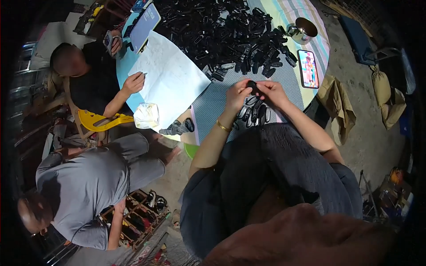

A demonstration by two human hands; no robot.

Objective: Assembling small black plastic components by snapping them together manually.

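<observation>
Over the near edge of the table, my left hand (237, 96) and my right hand (271, 92) meet, fingers pinched round one small black plastic piece (252, 86). Its exact kind is too small to make out. A gold bangle (223, 126) circles my left wrist. Just below my hands, close to my lap, lies a small group of black and grey oval pieces (254, 114). Beyond my hands a large heap of similar black pieces (222, 37) covers the far part of the table.
A phone (308, 68) with a lit screen and a metal mug (302, 31) stand at the right. White paper (166, 73) covers the table's left side, beside a spiral notebook (146, 24). One person (80, 71) sits there; another in grey (88, 186) is nearer, by a yellow chair (102, 122).
</observation>
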